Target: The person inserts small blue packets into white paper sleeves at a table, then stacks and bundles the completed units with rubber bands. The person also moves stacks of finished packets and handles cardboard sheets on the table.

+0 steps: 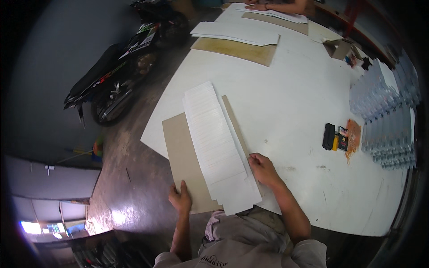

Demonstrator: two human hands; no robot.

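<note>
A grey-brown cardboard sheet (181,143) lies in front of me, sticking out over the near edge of the table. On it rests a long stack of white die-cut paper sheets (212,129), slanted, with notched tabs at the near end. My left hand (180,198) is closed on the cardboard's near left edge, thumb on top and fingers underneath. Along the right edge, my right hand (262,169) is closed with curled fingers on the cardboard beside the white sheets. Its fingertips are partly hidden.
The white table (308,98) carries another white stack (237,32) on cardboard farther off. Another person's hand (255,7) touches sheets at the far end. Right stand stacked grey-white pieces (386,129), a black case (329,136) and an open box (338,49). A motorcycle (120,67) is parked left.
</note>
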